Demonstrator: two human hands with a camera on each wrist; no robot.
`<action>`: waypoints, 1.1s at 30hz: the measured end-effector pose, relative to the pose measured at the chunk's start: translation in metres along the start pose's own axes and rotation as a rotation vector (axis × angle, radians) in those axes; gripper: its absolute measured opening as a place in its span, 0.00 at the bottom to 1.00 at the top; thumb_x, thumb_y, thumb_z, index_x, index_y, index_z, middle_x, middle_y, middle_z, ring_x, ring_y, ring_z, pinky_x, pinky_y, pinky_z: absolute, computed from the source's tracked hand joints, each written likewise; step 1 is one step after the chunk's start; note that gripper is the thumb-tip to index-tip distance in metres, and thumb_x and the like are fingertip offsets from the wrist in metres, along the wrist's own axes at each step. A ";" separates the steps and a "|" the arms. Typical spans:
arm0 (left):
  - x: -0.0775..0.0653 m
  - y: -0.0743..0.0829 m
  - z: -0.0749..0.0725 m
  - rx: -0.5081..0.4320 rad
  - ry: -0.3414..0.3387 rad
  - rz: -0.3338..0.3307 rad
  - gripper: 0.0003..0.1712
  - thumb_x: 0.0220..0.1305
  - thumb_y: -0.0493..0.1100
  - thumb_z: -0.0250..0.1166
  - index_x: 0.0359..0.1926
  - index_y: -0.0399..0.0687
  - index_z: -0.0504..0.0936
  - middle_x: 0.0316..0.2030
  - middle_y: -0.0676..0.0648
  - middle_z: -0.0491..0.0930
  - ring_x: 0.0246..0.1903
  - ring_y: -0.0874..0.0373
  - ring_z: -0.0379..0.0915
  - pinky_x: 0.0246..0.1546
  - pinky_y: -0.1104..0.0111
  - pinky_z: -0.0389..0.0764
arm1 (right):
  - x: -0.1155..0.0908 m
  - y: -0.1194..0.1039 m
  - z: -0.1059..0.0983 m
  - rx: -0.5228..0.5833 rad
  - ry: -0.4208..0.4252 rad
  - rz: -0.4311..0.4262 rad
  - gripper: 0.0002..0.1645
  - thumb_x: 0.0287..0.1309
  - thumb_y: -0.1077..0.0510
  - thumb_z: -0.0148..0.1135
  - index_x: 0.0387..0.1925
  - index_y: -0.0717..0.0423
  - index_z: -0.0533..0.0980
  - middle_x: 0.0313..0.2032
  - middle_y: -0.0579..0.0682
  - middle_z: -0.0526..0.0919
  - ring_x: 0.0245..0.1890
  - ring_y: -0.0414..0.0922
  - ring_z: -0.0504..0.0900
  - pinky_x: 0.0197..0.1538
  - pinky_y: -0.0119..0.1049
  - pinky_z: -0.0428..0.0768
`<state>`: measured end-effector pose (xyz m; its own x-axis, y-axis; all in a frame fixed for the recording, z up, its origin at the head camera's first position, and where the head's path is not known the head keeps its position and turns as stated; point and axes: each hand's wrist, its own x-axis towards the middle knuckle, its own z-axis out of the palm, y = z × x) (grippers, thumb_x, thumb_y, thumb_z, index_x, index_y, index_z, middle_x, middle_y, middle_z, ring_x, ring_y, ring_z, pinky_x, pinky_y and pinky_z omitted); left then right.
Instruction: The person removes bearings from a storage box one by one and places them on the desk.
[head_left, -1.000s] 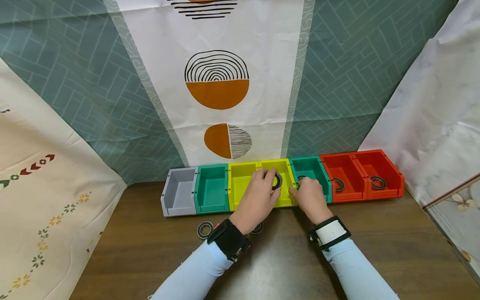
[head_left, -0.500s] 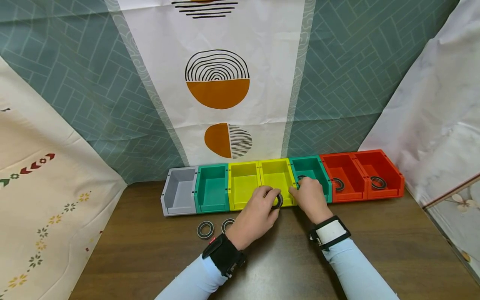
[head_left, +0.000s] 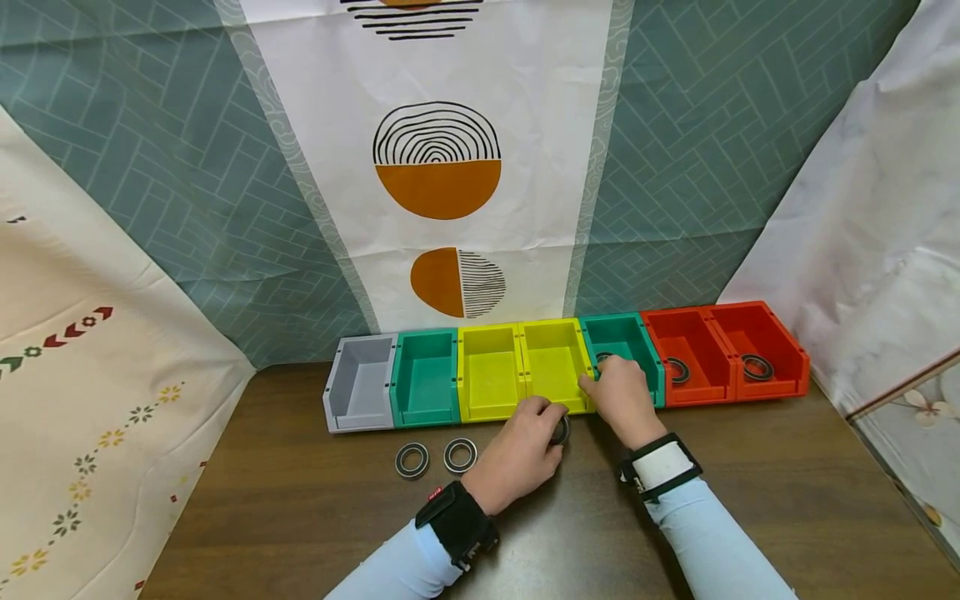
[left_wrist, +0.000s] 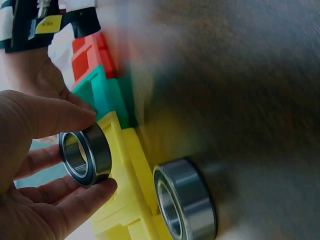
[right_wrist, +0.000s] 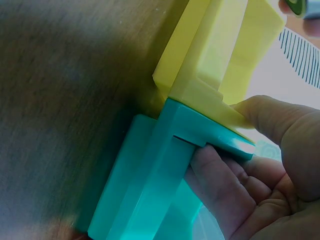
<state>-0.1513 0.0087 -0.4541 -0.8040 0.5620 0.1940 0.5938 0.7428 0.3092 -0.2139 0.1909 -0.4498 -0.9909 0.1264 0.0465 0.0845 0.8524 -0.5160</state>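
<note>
Fingers (left_wrist: 87, 204) of the left hand (head_left: 517, 457): bent, pinching one metal ring (left_wrist: 101, 148) by its outer band. Location of ring: just in front of the right-hand yellow bin (head_left: 555, 358); whether it touches the wooden table (head_left: 300, 508), cannot tell. Right hand (head_left: 625, 400): gripping the wall between that bin and the adjoining green bin (head_left: 617, 331), thumb on the yellow side. On the table, beside each other, apart: outer ring (head_left: 400, 461), inner ring (head_left: 461, 471). Change: held ring, over the yellow bin a second ago, now forward of it; inner ring uncovered. Reading: ring apparently clear of the bin, handling unfinished; right grip, unmoved, probably steadying the row.
</note>
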 end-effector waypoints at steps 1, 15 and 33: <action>0.000 0.001 0.001 0.008 -0.008 0.004 0.26 0.58 0.45 0.65 0.57 0.49 0.70 0.50 0.47 0.71 0.47 0.60 0.69 0.48 0.71 0.77 | 0.000 0.000 0.000 -0.001 0.001 0.001 0.20 0.54 0.49 0.63 0.18 0.60 0.74 0.16 0.49 0.64 0.17 0.46 0.69 0.17 0.33 0.65; 0.008 0.012 0.009 0.070 -0.132 0.040 0.24 0.58 0.45 0.64 0.56 0.49 0.72 0.48 0.47 0.73 0.46 0.59 0.69 0.48 0.70 0.76 | 0.000 -0.001 0.000 0.011 -0.005 0.014 0.19 0.54 0.49 0.63 0.24 0.63 0.77 0.18 0.52 0.69 0.19 0.47 0.71 0.19 0.33 0.68; 0.009 0.015 0.022 0.132 -0.199 0.094 0.19 0.57 0.44 0.65 0.49 0.49 0.76 0.41 0.49 0.75 0.40 0.59 0.70 0.41 0.72 0.76 | 0.001 0.000 0.001 0.008 -0.020 0.037 0.24 0.55 0.48 0.63 0.38 0.67 0.78 0.29 0.58 0.78 0.25 0.48 0.75 0.22 0.32 0.71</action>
<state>-0.1489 0.0323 -0.4680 -0.7313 0.6816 0.0251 0.6748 0.7177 0.1722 -0.2147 0.1906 -0.4503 -0.9890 0.1477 0.0098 0.1207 0.8433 -0.5237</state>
